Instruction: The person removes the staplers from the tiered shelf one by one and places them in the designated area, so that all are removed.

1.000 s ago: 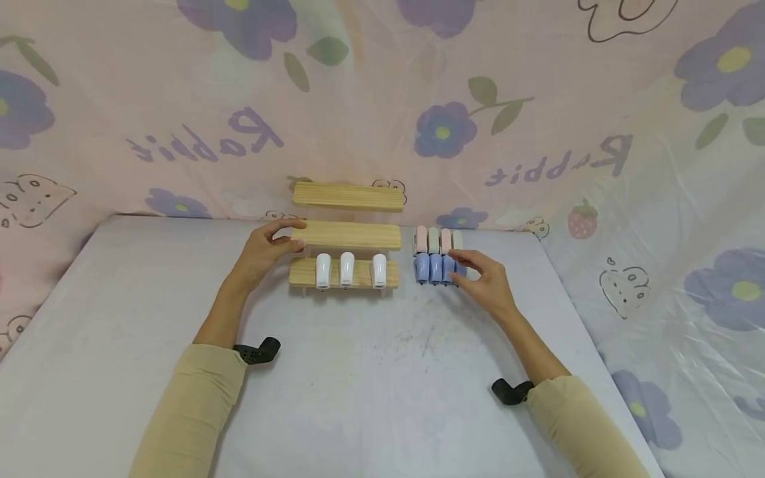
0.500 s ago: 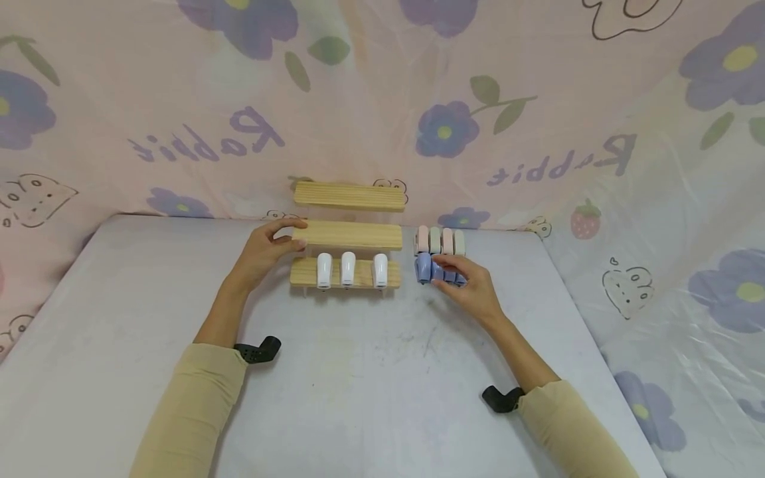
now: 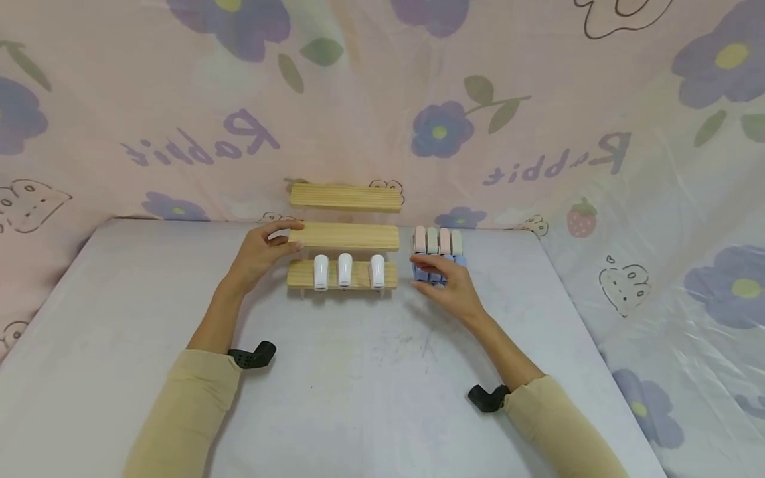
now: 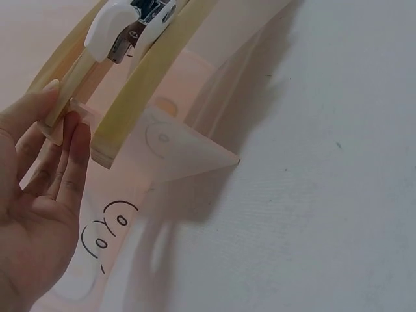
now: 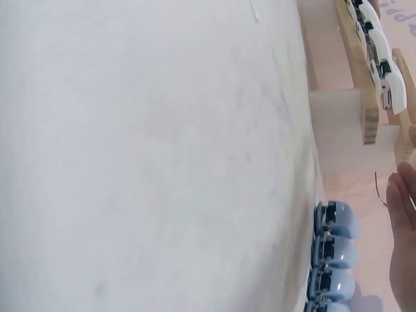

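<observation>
My left hand (image 3: 257,255) pinches the left end of the middle board of a three-tier wooden display shelf (image 3: 346,236); in the left wrist view the thumb lies over the board (image 4: 67,97) and fingers curl beneath it. On the lowest board stand three white mini staplers (image 3: 344,270). At the right, my right hand (image 3: 451,289) hovers over a row of blue mini staplers (image 3: 422,274), thumb and index finger spread around the left end. In the right wrist view its fingers (image 5: 400,201) are apart from the blue staplers (image 5: 338,251).
Behind the blue row stand pink mini staplers (image 3: 420,239) and pale green ones (image 3: 457,242). All sit on a white-covered table (image 3: 358,385), with a flowered curtain (image 3: 370,99) along the back and right. Black wrist cameras (image 3: 254,356) jut inward from both sleeves.
My right hand has moved left along the blue row, from its right end to its left end. The left hand keeps its hold on the shelf.
</observation>
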The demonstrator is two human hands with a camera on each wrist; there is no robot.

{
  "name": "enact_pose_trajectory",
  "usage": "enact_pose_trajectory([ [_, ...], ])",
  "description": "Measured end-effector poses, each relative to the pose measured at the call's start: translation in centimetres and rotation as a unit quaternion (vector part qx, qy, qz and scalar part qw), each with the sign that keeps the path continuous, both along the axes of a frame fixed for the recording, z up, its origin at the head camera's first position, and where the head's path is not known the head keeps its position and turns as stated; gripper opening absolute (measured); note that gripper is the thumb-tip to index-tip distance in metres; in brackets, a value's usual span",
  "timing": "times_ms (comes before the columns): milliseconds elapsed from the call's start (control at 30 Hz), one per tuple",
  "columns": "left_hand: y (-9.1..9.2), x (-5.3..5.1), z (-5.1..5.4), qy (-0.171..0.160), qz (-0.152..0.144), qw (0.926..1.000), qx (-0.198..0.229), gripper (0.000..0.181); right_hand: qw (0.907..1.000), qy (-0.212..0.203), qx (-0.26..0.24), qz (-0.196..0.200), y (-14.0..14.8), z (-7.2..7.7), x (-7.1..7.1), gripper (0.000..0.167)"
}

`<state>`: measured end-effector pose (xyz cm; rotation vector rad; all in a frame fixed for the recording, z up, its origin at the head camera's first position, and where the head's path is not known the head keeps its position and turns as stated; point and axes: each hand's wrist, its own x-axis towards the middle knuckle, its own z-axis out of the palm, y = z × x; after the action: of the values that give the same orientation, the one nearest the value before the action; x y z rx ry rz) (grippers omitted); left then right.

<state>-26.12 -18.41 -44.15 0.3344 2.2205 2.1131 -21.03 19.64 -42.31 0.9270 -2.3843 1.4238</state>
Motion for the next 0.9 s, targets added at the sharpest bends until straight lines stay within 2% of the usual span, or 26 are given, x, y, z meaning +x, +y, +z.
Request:
enact_pose_trajectory([
  [200, -0.5, 0.4, 0.5, -0.008, 0.015, 0.9996, -0.024, 0.046, 0.9998, -0.002, 0.009, 0.019, -1.8, 0.5, -0.5, 0.047],
  [367, -0.3, 1.3, 2.3, -0.016, 0.014, 0.9990, -0.038, 0.046, 0.9991, -0.009, 0.015, 0.040, -2.8, 1.1, -0.8, 0.051],
  [467, -0.2, 1.0, 2.1, -0.008, 0.013, 0.9987, -0.048, 0.045, 0.9982, -0.024, 0.012, 0.054, -3.2, 1.4, -0.9, 0.052],
  [567, 0.0, 0.2, 1.1, 0.002, 0.011, 0.9985, -0.054, 0.046, 0.9976, -0.039, 0.013, 0.055, -3.3, 1.3, -0.9, 0.053],
  [600, 0.0, 0.0, 0.8, 0.004, 0.011, 0.9983, -0.058, 0.046, 0.9976, -0.043, 0.014, 0.053, -3.3, 0.9, -1.0, 0.053],
  [800, 0.4, -0.1, 0.6, -0.003, 0.009, 0.9979, -0.065, 0.047, 0.9965, -0.062, 0.041, 0.039, -3.0, -1.5, -2.2, 0.062],
  [900, 0.3, -0.1, 0.6, -0.010, 0.010, 0.9979, -0.064, 0.049, 0.9959, -0.069, 0.048, 0.031, -3.2, -1.8, -2.4, 0.063],
])
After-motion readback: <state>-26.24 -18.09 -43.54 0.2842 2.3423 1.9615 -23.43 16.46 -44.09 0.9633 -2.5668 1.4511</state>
